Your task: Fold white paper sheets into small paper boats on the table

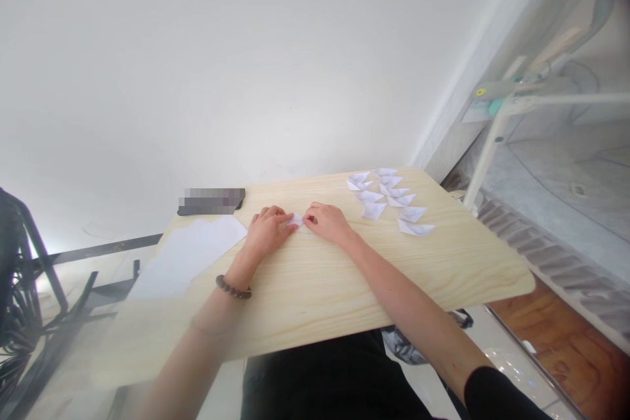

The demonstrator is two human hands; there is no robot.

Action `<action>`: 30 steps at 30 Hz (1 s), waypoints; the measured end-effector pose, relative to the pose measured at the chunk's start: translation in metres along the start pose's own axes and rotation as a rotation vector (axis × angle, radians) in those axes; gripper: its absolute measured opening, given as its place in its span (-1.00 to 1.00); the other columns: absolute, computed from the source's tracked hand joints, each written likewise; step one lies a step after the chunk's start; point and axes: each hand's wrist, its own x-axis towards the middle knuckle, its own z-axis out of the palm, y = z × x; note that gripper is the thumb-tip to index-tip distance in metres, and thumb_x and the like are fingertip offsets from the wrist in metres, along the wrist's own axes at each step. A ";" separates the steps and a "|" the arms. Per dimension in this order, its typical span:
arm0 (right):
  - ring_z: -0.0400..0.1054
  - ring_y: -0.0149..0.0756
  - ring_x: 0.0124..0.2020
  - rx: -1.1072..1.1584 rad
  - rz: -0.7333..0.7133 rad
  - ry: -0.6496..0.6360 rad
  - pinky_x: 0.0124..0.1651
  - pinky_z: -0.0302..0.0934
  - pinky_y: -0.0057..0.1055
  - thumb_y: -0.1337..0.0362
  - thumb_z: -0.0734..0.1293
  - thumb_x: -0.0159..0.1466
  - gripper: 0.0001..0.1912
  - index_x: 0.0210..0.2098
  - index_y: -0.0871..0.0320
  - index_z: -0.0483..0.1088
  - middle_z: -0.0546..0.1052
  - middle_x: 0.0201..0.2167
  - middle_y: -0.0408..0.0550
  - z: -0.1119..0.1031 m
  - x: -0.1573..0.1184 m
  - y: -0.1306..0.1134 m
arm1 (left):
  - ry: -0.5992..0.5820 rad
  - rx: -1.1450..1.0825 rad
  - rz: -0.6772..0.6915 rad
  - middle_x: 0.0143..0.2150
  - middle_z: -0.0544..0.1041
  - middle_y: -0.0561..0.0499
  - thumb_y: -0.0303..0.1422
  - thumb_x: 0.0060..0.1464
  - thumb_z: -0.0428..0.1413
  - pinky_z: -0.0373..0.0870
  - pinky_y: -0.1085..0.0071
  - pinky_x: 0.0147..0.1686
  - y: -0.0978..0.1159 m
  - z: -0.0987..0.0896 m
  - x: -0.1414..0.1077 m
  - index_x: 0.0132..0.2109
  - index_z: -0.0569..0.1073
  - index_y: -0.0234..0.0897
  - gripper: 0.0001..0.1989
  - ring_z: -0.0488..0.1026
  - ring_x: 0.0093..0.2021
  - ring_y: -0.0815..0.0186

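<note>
A small folded piece of white paper (pixel 296 219) lies between my two hands at the middle of the table. My left hand (pixel 268 230), with a beaded bracelet on the wrist, pinches its left end between thumb and fingers. At its right end my right hand (pixel 325 220) grips it with closed fingertips. Much of the paper is covered by the fingers. Several folded white paper boats (pixel 417 230) stand in a loose group to the right of my right hand. Left of my left hand is a stack of flat white paper sheets (pixel 182 256).
The light wooden table (pixel 315 302) has a white wall (pixel 275 79) behind it. A dark, partly pixelated flat object (pixel 211 202) lies at the back left. Right of the table stands a white metal frame (pixel 487 157); black chair-like legs (pixel 54 262) are at the left.
</note>
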 end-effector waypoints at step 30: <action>0.27 -0.46 -0.34 0.065 0.044 0.053 -0.32 0.03 -0.54 0.23 0.15 0.19 -0.79 -0.35 0.07 0.41 0.39 -0.34 -0.16 0.006 -0.002 0.002 | 0.038 -0.134 -0.039 -0.19 0.38 0.01 -0.16 0.03 -0.07 0.18 0.29 -0.14 -0.014 0.007 0.003 -0.10 0.40 -0.04 -0.69 0.26 -0.15 0.24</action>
